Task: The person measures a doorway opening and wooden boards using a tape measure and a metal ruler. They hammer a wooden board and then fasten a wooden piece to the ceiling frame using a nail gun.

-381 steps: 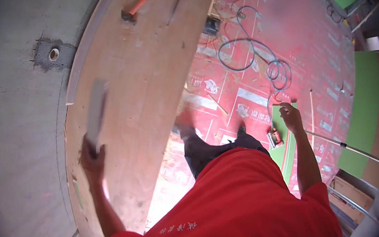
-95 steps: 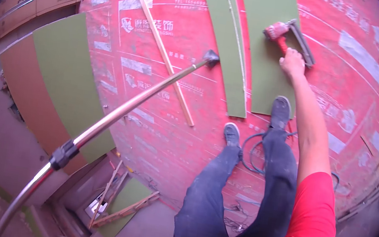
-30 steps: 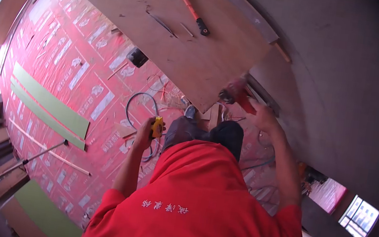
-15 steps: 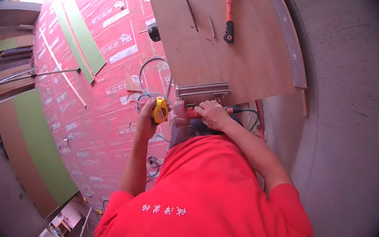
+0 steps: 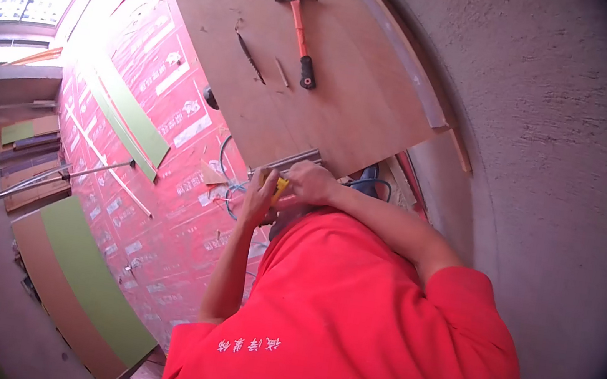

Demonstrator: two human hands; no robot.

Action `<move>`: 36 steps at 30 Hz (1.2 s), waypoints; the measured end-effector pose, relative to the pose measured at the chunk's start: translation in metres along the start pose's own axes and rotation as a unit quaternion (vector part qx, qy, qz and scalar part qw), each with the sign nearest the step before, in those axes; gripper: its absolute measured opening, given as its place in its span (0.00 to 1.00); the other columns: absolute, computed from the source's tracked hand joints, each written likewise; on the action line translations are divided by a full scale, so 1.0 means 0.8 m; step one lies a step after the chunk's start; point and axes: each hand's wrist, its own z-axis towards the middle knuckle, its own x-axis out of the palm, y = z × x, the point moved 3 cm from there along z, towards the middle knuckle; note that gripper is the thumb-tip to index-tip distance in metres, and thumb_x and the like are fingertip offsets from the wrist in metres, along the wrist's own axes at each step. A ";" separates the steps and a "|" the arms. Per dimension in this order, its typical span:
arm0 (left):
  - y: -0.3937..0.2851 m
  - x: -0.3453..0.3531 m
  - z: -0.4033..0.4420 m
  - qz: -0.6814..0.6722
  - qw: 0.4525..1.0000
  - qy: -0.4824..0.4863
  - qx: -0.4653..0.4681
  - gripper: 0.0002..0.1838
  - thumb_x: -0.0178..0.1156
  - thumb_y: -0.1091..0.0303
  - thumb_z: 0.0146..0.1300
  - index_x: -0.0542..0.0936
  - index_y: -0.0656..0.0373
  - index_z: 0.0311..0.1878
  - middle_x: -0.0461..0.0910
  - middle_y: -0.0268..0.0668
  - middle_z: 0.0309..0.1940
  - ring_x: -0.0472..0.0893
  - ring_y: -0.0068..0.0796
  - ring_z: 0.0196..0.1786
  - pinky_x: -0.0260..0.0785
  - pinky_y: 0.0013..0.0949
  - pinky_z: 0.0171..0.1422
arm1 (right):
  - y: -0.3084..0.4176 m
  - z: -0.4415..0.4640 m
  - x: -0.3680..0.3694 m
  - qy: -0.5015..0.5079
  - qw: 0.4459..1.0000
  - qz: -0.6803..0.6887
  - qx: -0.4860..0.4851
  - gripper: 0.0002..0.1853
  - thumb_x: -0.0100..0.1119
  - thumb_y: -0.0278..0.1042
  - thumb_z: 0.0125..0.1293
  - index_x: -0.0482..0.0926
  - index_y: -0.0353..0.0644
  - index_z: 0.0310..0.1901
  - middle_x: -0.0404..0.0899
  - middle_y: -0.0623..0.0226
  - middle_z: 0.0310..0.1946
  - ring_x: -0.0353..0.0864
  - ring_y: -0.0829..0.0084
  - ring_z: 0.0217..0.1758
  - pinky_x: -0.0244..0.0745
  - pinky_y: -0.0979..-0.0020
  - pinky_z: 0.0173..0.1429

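Observation:
In the head view my left hand [image 5: 261, 197] is wrapped round a yellow tape measure [image 5: 282, 186], held in front of my waist. My right hand [image 5: 310, 183] is closed close against the tape measure; what its fingers grip is hidden. Just beyond both hands, a ridged metal bar [image 5: 288, 159] lies along the near edge of the wooden board [image 5: 352, 64]. Part of a red tool [image 5: 287, 203] shows below my hands, mostly covered by them. On the board lie a claw hammer [image 5: 300, 34] with an orange and black handle, a dark thin tool [image 5: 248, 56] and a short wooden stick [image 5: 282, 72].
A rough grey wall [image 5: 550, 147] runs along the right. Pink printed sheeting [image 5: 191, 108] covers the floor at left, with green strips [image 5: 128, 114] and a hose [image 5: 225, 154] on it. Larger panels [image 5: 86, 275] and a metal pole [image 5: 49, 179] are farther left.
My right hand has left the red tool and come to the tape measure. My left hand has brought the tape measure in towards it. The view has shifted, moving the board left and down.

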 end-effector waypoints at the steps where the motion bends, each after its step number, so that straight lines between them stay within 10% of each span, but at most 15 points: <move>1: -0.011 0.000 0.021 -0.021 1.000 -0.015 0.010 0.19 0.50 0.57 0.70 0.70 0.67 0.48 0.77 0.47 0.34 0.80 0.38 0.41 0.71 0.35 0.47 | -0.011 0.003 -0.005 -0.039 0.987 0.151 0.041 0.11 0.53 0.31 0.58 0.80 0.36 0.37 0.80 0.58 0.33 0.81 0.61 0.38 0.76 0.60 0.45; 3: -0.017 0.011 0.058 -0.153 0.972 0.021 -0.176 0.19 0.53 0.58 0.68 0.69 0.65 0.51 0.76 0.51 0.41 0.78 0.46 0.46 0.69 0.37 0.51 | -0.038 0.005 0.000 0.083 0.890 0.398 0.208 0.10 0.51 0.29 0.60 0.80 0.36 0.40 0.81 0.61 0.37 0.82 0.69 0.37 0.78 0.65 0.39; 7: -0.033 0.034 0.111 -0.069 0.988 0.065 -0.120 0.22 0.51 0.53 0.69 0.66 0.65 0.50 0.79 0.54 0.36 0.81 0.49 0.41 0.71 0.41 0.47 | -0.053 -0.004 -0.043 -0.091 0.632 0.704 0.311 0.09 0.52 0.28 0.64 0.76 0.38 0.44 0.81 0.63 0.33 0.83 0.73 0.32 0.80 0.72 0.35; 13: 0.010 0.030 0.142 0.159 0.960 0.186 -0.138 0.26 0.50 0.44 0.65 0.76 0.62 0.44 0.80 0.55 0.39 0.79 0.55 0.45 0.71 0.48 0.48 | -0.162 -0.026 -0.096 -0.130 0.677 0.633 0.352 0.07 0.57 0.31 0.62 0.78 0.38 0.39 0.82 0.61 0.32 0.83 0.72 0.32 0.82 0.72 0.33; 16: 0.083 -0.001 0.136 0.245 0.927 0.191 -0.212 0.29 0.52 0.43 0.63 0.80 0.66 0.39 0.80 0.57 0.37 0.80 0.55 0.44 0.71 0.49 0.48 | -0.287 -0.060 -0.128 -0.353 0.507 0.673 0.407 0.02 0.60 0.28 0.57 0.77 0.43 0.30 0.80 0.66 0.24 0.79 0.72 0.23 0.80 0.76 0.25; 36: 0.066 0.026 0.132 0.235 0.893 0.169 -0.345 0.32 0.58 0.40 0.57 0.81 0.65 0.43 0.81 0.53 0.42 0.81 0.48 0.48 0.73 0.43 0.51 | -0.276 -0.062 -0.179 -0.366 0.617 0.463 0.520 0.05 0.57 0.30 0.64 0.76 0.38 0.35 0.81 0.64 0.24 0.81 0.73 0.21 0.73 0.77 0.20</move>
